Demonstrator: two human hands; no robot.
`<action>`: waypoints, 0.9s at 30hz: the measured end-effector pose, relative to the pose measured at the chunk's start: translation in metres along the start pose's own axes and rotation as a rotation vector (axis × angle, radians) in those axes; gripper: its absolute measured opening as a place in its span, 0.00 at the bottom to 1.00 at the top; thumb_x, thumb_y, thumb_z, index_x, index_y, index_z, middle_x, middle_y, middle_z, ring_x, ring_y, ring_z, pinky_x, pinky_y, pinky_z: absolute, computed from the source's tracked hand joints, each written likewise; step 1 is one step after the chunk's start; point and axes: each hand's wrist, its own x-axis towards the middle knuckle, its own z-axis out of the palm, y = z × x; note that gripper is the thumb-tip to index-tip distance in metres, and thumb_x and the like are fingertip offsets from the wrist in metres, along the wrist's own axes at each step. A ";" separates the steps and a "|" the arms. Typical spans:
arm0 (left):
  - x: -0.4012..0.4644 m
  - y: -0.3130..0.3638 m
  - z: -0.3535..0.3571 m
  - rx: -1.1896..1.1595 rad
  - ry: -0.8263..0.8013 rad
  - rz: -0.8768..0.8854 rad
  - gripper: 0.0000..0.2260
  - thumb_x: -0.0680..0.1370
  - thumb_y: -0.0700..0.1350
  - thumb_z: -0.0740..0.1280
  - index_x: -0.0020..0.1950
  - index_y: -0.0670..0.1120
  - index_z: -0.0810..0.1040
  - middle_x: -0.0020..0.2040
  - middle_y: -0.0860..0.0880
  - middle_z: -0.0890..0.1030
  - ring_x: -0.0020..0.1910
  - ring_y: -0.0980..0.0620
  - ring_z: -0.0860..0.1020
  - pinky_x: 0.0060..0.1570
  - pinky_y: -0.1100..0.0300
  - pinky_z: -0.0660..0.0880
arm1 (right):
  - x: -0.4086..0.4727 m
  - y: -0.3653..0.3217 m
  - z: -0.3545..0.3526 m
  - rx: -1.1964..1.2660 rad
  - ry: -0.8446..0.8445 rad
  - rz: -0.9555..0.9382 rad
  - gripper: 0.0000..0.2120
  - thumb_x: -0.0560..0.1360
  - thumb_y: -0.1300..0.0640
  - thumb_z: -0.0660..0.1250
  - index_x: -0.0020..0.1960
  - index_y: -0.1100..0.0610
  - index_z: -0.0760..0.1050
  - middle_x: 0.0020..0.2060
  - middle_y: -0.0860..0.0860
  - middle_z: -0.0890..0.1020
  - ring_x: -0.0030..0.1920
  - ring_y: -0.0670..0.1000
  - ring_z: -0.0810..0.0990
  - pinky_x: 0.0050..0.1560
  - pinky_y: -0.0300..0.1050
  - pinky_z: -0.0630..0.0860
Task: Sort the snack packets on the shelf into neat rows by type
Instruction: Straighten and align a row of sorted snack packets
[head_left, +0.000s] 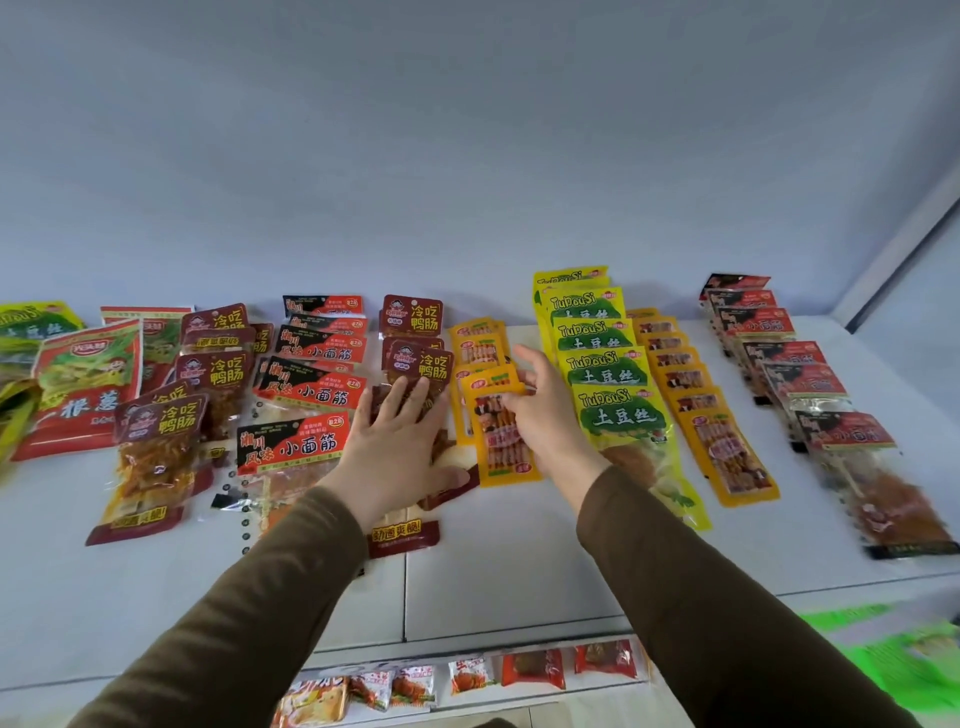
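Snack packets lie in rows on the white shelf (519, 571). My left hand (400, 447) presses flat, fingers straight, on a maroon duck-intestine packet (404, 535) in the middle row. My right hand (540, 410) pinches the top of an orange-yellow packet (504, 447) at the front of its row. Right of it run a yellow-green potato-shred row (605, 369), another orange-yellow row (727, 452) and a red-black gluten row (810, 384). Left of my left hand sit more red-black gluten packets (306, 395) and maroon packets (156, 441).
Large red packets (83, 389) and a yellow-green one (31, 322) lie jumbled at the far left. A lower shelf holds small red and white packets (467, 675) below the front edge. The grey back wall rises behind the rows.
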 end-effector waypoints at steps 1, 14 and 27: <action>0.001 0.000 -0.001 0.015 -0.002 -0.010 0.43 0.78 0.71 0.58 0.84 0.53 0.42 0.84 0.47 0.41 0.83 0.44 0.40 0.79 0.38 0.41 | 0.002 0.000 0.002 0.017 0.009 -0.005 0.27 0.80 0.71 0.62 0.74 0.49 0.68 0.53 0.42 0.78 0.49 0.40 0.79 0.40 0.35 0.75; 0.043 0.016 -0.031 0.016 0.188 0.025 0.32 0.83 0.61 0.58 0.83 0.49 0.53 0.84 0.46 0.52 0.83 0.43 0.47 0.80 0.41 0.47 | 0.033 -0.011 0.003 0.066 0.039 0.063 0.23 0.83 0.64 0.56 0.77 0.54 0.64 0.70 0.54 0.73 0.52 0.46 0.74 0.44 0.38 0.72; 0.108 0.035 -0.019 0.007 0.085 -0.077 0.34 0.85 0.63 0.46 0.83 0.41 0.49 0.84 0.43 0.50 0.83 0.44 0.42 0.80 0.44 0.41 | 0.121 -0.035 0.022 0.005 0.022 0.253 0.11 0.84 0.60 0.56 0.61 0.61 0.74 0.40 0.57 0.75 0.36 0.51 0.73 0.37 0.43 0.74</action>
